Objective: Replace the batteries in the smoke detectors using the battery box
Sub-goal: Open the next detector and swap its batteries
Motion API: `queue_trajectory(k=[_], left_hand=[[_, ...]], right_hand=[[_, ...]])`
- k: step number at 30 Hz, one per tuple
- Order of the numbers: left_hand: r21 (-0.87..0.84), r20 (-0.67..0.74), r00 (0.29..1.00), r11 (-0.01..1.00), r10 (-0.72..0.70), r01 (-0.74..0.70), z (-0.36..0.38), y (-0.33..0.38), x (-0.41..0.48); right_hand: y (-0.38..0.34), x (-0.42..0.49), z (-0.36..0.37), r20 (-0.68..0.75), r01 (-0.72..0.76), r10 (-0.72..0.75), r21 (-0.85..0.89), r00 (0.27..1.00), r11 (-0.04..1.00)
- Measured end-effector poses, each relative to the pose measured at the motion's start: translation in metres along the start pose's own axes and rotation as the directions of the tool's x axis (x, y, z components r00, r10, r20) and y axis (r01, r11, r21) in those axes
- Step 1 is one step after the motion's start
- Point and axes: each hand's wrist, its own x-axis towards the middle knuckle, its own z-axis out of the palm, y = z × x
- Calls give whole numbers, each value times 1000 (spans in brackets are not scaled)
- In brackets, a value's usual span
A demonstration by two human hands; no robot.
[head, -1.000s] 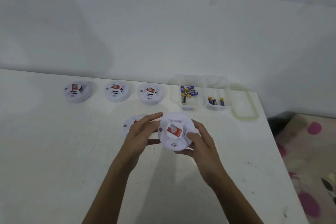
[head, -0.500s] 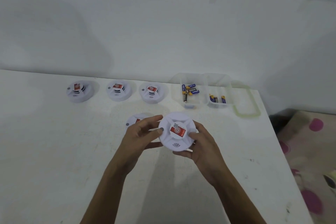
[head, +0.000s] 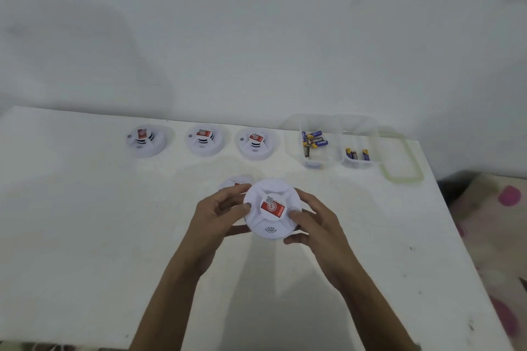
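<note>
- Smoke detector (head: 271,229), white and round with a red label on its raised centre, is held over the middle of the table (head: 85,236), its labelled face towards the camera and its back turned out of sight.
- The left hand (head: 216,216) grips its left rim, thumb across the face and fingers curled behind. The right hand (head: 316,225) clamps the right rim the same way, thumb resting beside the label. The fingertips behind the body are hidden.
- A second detector (head: 236,181) lies on the table just behind the left hand. The fingers cover most of it, leaving only its far rim and a sliver of red.
- Three more detectors (head: 145,139) (head: 204,140) (head: 256,142) sit in a row near the far edge, well apart from the hands. Their label print is too small to read.
- The clear battery box (head: 336,128) stands just right of that row, its walls faint against the white wall behind.
- Loose batteries (head: 312,142) are piled in its left compartment, and three more (head: 356,154) lean side by side in its right one.
- A green-rimmed lid (head: 402,162) lies beside the box near the table's right edge. Whether the two touch cannot be told.
- Bare tabletop spreads left of the hands and in front of them. The right edge runs near the right forearm, and both forearms are cut off at the bottom of the frame.
- Past that edge is a blurred floor covering (head: 499,222) with pink spots.
</note>
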Motion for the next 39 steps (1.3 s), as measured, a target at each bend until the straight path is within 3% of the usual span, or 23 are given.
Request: queue_trajectory(k=[22,39], left_hand=[[16,34,999,1000,-25,24,-128,16,-6],[12,41,999,1000,-28,27,-150,14,-5]], right_hand=[[9,15,123,21,63,-63,-39,998,997],[15,21,144,-12,36,-37,-65,999,997]])
